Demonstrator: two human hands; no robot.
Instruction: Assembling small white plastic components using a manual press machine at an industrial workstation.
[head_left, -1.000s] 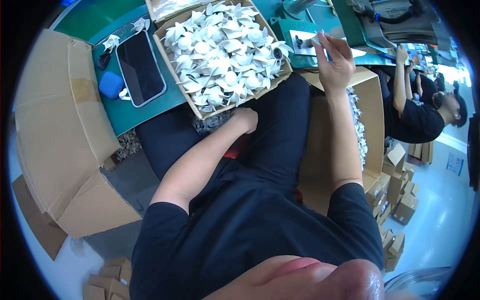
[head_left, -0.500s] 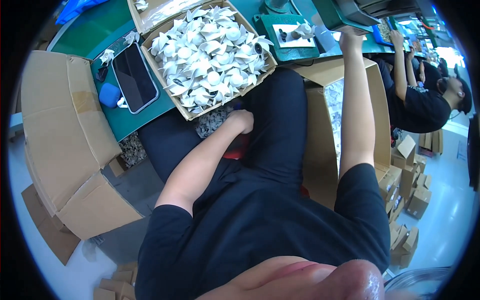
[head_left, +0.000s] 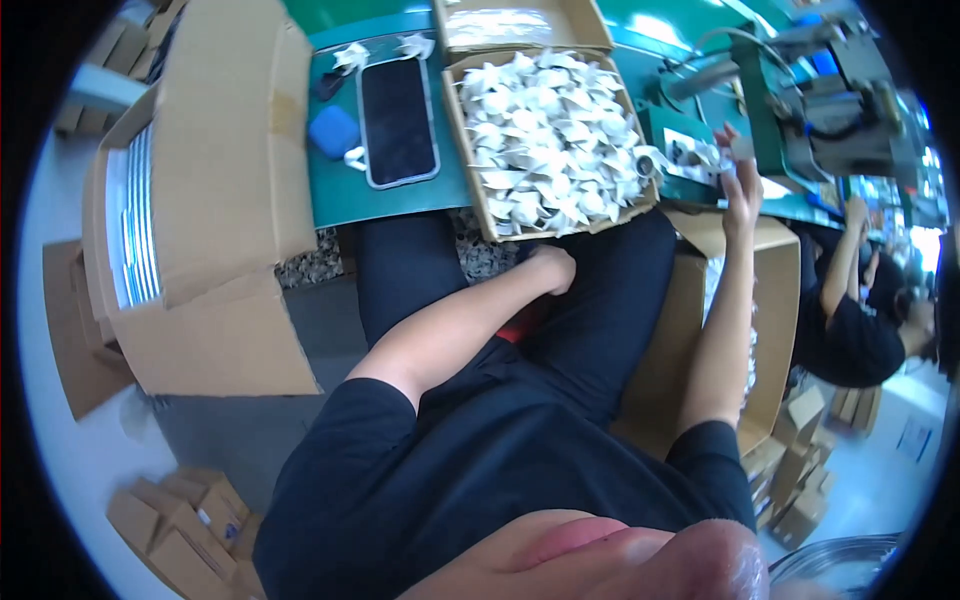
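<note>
Shiny, curvy white fan wheels (head_left: pixel 555 140) fill the cardboard box (head_left: pixel 494 231). Right of the box, the right hand (head_left: pixel 742 185) spreads its fingers; below the box, the left hand (head_left: pixel 553 270) curls. I can't tell if the 2 hold anything. Smooth green tabletop (head_left: pixel 390 205) shows left of the box.

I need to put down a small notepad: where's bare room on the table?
The green tabletop has a near-left patch between blue case, phone, large carton and its front edge, plus a narrow strip between phone and parts box. Crowded: that heaped box, and the green block by the right hand.
</note>
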